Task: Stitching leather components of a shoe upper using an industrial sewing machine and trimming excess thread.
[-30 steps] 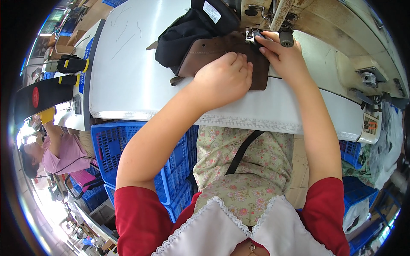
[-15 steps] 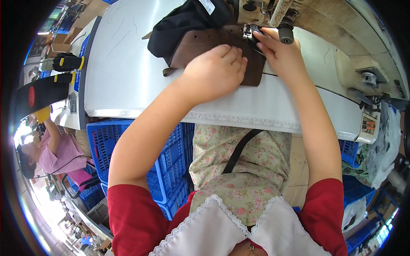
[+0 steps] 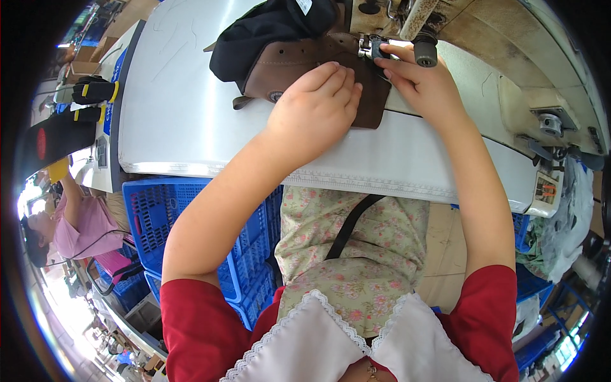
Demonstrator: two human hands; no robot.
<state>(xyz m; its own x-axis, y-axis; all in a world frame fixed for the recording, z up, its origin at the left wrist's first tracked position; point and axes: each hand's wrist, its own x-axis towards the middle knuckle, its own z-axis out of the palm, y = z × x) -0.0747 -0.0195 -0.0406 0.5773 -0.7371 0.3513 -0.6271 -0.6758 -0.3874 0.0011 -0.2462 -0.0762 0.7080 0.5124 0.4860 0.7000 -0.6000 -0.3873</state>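
A brown leather piece (image 3: 299, 63) with black fabric (image 3: 267, 28) attached lies on the white sewing table (image 3: 178, 108). My left hand (image 3: 315, 108) presses flat on the brown piece, fingers together. At the far side my right hand (image 3: 423, 86) pinches the piece's edge beside the metal presser foot (image 3: 369, 46) of the sewing machine (image 3: 471, 38). The part of the leather under both hands is hidden.
Blue plastic crates (image 3: 159, 216) stand under the table on my left. A person in a pink top (image 3: 76, 223) sits at the far left. Black gloves with yellow trim (image 3: 92, 92) lie on a neighbouring surface. Cloth is heaped at the right (image 3: 566, 216).
Both hands and the brown piece have shifted slightly up and to the right toward the presser foot; the view has tilted a little.
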